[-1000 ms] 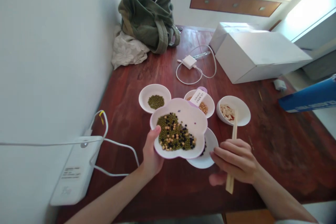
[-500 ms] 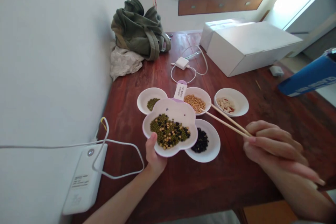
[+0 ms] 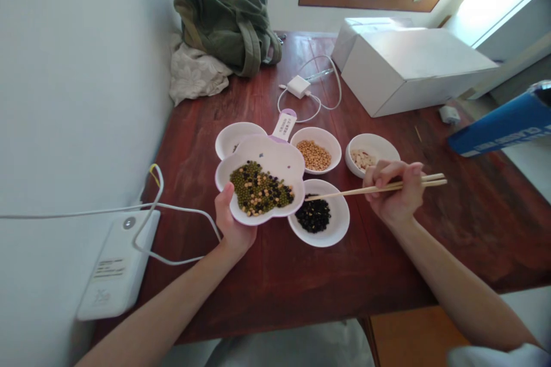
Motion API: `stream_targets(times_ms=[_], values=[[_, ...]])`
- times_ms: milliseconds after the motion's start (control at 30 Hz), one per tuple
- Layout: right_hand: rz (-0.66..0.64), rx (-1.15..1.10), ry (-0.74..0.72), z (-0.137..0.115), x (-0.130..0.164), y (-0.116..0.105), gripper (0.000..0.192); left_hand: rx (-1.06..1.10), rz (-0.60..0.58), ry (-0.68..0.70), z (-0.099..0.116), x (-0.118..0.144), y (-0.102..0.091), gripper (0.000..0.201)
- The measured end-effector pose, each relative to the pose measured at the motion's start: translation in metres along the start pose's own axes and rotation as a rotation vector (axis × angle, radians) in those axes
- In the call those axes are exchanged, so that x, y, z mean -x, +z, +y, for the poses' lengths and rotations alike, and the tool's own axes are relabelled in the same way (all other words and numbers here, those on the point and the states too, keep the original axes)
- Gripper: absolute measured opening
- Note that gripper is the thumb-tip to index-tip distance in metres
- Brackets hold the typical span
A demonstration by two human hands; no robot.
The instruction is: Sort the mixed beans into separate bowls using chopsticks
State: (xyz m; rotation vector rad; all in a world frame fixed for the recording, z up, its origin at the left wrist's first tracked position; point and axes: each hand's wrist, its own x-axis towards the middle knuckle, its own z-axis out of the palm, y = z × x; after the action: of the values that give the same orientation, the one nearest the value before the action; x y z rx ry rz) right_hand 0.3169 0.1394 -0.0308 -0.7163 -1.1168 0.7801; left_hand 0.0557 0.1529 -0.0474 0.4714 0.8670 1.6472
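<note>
Since half a second ago, the right hand has drawn in toward the dishes, and its chopsticks now lie nearly level instead of slanting up to the left. That hand is closed around the chopsticks, whose tips reach over the near rim of the dish of black beans, just beside the flower-shaped plate.

On the other side, the left hand grips the flower-shaped plate from below at its near left edge, thumb over the rim, holding it above the table. A heap of mixed beans, green, black and yellow, lies in the plate's near half.

Behind the plate, a dish is partly hidden by it. To the right stand a dish of yellow beans and, further right, a dish of pale pieces, just beyond the right hand's knuckles.

Farther back lie a white charger with its cable, a large white box and a green bag. A white device sits at the table's left edge.
</note>
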Motion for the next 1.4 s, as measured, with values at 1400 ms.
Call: stream_targets(times_ms=[1400], values=[[-0.237, 0.217, -0.038, 0.017, 0.011, -0.007, 0.066, 0.041, -0.28, -0.016, -0.005, 0.001, 0.006, 0.04]])
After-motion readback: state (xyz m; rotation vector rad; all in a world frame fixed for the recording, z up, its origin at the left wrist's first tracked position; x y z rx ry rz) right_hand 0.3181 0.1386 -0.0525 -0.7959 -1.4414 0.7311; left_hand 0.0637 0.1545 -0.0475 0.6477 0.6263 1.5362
